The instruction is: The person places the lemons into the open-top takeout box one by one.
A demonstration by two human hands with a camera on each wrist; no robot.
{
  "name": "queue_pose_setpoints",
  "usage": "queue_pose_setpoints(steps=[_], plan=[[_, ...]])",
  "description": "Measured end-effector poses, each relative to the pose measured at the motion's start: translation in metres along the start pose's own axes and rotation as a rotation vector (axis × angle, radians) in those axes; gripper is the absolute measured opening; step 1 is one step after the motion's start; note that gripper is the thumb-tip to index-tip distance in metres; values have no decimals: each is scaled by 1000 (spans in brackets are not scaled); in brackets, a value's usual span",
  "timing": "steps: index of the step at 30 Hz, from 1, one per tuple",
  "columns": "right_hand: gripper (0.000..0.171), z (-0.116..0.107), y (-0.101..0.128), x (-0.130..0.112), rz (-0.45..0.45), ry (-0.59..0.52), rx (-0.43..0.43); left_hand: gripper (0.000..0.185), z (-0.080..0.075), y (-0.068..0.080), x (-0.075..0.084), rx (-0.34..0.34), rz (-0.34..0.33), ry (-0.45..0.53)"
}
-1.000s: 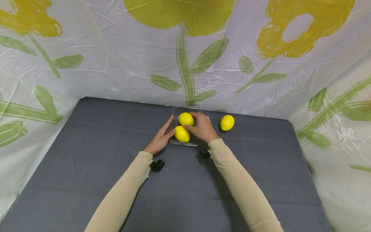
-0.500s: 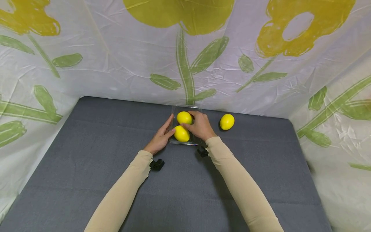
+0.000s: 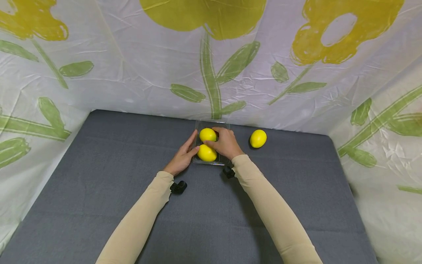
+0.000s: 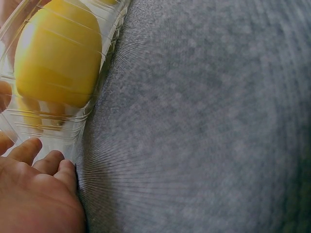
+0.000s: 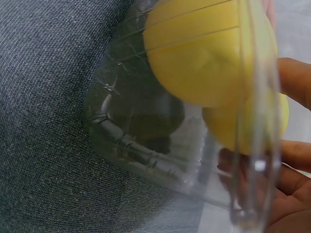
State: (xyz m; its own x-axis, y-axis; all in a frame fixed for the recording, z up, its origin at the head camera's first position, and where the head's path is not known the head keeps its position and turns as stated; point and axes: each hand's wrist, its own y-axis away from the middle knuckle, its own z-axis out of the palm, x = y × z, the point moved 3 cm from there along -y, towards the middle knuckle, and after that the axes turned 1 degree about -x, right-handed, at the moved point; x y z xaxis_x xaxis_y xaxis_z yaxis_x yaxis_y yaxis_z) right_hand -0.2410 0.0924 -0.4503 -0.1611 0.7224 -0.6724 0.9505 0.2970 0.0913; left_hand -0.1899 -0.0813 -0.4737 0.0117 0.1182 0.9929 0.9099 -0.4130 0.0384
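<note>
Hands bracket the clear tray (image 3: 201,125) near the table's far edge, its long axis running away from the person: left hand (image 3: 182,157) flat against its side, right hand (image 3: 225,143) curled over two lemons (image 3: 206,152) inside.

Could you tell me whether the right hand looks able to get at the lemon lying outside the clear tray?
Probably yes. The loose lemon lies on the grey cloth just right of the right hand, with nothing between them. That hand now rests on the clear tray and its lemons.
</note>
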Motion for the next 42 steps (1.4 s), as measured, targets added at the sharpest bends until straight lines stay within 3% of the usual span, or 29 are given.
queue_pose_setpoints(steps=[21, 36, 42], plan=[[63, -4, 3, 1, -15, 14, 41, 64, 1, 1, 1, 3, 13, 10], [63, -30, 21, 7, -56, -92, 128, 64, 1, 2, 2, 20, -4, 10], [65, -42, 29, 16, -35, -112, 151, 64, 1, 2, 2, 16, 5, 2]])
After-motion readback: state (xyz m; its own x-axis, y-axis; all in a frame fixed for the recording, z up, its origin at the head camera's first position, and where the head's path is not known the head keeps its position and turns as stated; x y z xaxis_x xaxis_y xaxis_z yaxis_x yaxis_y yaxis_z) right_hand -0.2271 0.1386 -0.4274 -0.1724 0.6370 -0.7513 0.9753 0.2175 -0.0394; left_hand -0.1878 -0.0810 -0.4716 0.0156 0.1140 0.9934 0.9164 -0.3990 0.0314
